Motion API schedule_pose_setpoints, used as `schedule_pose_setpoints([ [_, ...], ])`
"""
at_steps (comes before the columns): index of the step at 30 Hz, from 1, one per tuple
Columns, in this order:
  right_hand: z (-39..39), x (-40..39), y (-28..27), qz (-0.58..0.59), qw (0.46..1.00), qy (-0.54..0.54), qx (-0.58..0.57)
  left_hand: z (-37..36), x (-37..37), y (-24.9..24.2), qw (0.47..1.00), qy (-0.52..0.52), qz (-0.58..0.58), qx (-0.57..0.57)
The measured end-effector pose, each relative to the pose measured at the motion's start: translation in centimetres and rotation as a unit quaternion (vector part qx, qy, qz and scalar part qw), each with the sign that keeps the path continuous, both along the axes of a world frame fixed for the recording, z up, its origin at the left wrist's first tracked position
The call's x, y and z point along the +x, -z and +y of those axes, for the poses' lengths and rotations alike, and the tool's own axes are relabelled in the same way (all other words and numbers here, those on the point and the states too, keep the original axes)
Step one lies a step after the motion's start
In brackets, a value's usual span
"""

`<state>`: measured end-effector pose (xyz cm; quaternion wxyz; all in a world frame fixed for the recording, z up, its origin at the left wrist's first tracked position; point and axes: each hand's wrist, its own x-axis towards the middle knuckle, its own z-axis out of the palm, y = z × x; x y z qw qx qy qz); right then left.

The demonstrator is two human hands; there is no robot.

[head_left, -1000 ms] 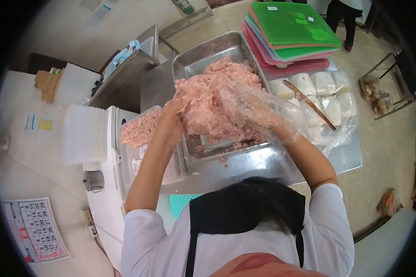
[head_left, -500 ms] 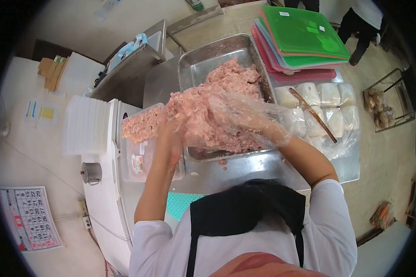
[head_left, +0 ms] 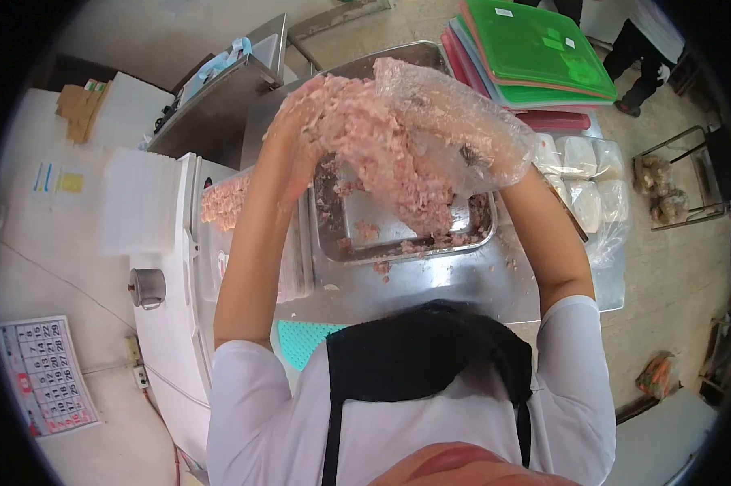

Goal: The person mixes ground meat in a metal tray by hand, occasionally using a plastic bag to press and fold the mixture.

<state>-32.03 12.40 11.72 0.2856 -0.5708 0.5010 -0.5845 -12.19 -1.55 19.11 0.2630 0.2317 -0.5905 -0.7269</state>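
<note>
- Two hands have the mince [head_left: 369, 142] between them, over the steel tray [head_left: 364, 212]; we cannot tell whether its drooping near end touches the tray floor.
- Left hand [head_left: 297, 134]: cupped, partly curled against the mass's left side; fingertips buried, spread not readable.
- Right hand [head_left: 446, 121]: under loose clear plastic [head_left: 507, 150], bent round the other side, gripping mince too; we see the fingers poorly.
- Risk, as we judge it: the near end tears away under its own weight, the mass being soft and held only from the sides.
- Second risk: a lump drops past the front rim. We note crumbs [head_left: 382, 271] on the steel table [head_left: 471, 283] there.
- Third: the slack plastic slips or folds into the meat; it looks baggy at the wrist.
- Left side: the clear container [head_left: 256, 271] stands close to the tray, so bits could stray onto it.
- Look of the mince: pale pink, flecked whitish, coarse, sticky, ragged-edged; smears and scraps cling to the tray.
</note>
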Motion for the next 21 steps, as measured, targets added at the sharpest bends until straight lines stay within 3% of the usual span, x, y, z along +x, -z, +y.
schedule_pose_setpoints([
  [5,-0.2,-0.2,-0.8,-0.038,0.999,0.020,0.003,-0.9,1.2,1.3,0.998,0.015,-0.033,-0.056],
  [8,3.3,2.1,-1.4,-0.043,0.996,0.042,0.058,-0.9,3.6,3.5,0.971,-0.008,-0.076,-0.229],
  [12,4.5,2.9,-1.6,-0.063,0.996,0.044,0.047,-0.3,6.0,4.4,0.971,-0.039,-0.077,-0.223],
  [18,1.6,1.8,-5.7,-0.165,0.979,0.091,-0.081,-0.5,7.1,5.7,0.986,-0.038,-0.051,-0.157],
  [19,0.9,1.5,-5.0,-0.234,0.959,0.040,-0.153,-0.7,7.1,6.4,0.985,-0.039,-0.037,-0.165],
  [21,0.9,0.0,-4.0,-0.052,0.982,0.149,-0.100,-1.0,7.0,6.7,0.982,-0.041,-0.025,-0.182],
])
